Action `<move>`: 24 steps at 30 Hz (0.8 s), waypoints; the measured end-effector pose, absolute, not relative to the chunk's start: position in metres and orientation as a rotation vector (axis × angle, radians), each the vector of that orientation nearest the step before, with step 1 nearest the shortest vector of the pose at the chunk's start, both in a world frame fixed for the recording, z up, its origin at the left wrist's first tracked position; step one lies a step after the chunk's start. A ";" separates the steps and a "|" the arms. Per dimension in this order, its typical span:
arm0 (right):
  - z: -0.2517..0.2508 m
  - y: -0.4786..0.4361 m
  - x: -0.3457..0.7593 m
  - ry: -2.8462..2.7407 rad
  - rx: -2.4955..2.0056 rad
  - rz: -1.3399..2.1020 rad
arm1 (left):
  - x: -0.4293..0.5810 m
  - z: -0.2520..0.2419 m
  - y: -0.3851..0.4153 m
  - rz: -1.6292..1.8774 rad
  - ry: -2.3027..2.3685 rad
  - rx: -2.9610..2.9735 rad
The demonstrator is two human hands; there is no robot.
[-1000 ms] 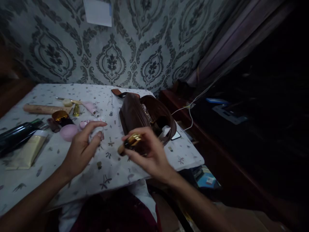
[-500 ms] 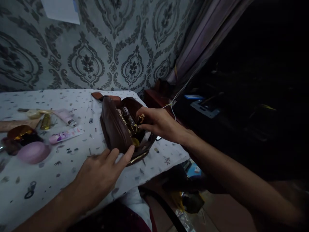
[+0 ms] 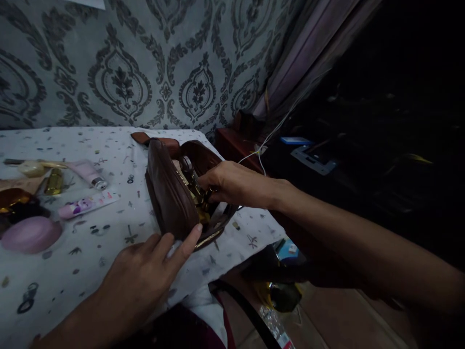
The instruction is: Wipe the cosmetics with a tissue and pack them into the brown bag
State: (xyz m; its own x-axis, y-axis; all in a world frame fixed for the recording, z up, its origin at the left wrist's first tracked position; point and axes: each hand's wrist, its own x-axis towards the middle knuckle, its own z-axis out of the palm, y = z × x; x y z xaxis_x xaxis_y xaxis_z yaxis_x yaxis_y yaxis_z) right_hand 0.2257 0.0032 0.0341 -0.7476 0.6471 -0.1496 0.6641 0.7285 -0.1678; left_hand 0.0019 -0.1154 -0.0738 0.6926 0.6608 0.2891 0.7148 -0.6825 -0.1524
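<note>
A brown leather pouch (image 3: 167, 194) stands unzipped on the white patterned tablecloth (image 3: 83, 252) near the table's right edge. My right hand (image 3: 232, 184) reaches into its mouth with fingers curled among gold-coloured items; what they grip is hidden. My left hand (image 3: 145, 276) lies on the cloth at the pouch's near side, fingers stretched, forefinger tip touching the pouch by the zip, with something white under the fingers.
To the left lie a pink oval case (image 3: 31, 234), a pink-and-white tube (image 3: 87, 204), a pale pink tube (image 3: 87, 173), a gold lipstick (image 3: 54, 182) and a gold-lidded compact (image 3: 12, 201). A white cable (image 3: 269, 140) and a dark cabinet are at the right.
My right hand carried a gold-capped item from in front of me into the pouch and has gone deeper. My left hand left the cosmetics and came to rest against the pouch.
</note>
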 end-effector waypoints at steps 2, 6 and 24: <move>0.039 0.002 0.220 2.793 1.022 -0.266 | 0.002 -0.074 -0.116 -0.305 -1.102 -2.667; 0.049 0.000 0.209 2.709 0.923 -0.236 | 0.001 -0.074 -0.119 -0.282 -1.106 -2.694; 0.046 0.011 0.219 2.820 0.857 -0.355 | 0.002 -0.076 -0.120 -0.309 -1.075 -2.637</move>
State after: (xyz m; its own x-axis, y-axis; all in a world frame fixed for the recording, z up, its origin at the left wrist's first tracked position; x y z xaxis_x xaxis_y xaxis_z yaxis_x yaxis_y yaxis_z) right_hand 0.2189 0.0108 0.0463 -0.8196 0.5239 -0.2319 0.5650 0.8060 -0.1762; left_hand 0.0018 -0.1204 -0.0758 0.7007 0.6484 0.2977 0.7075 -0.6853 -0.1726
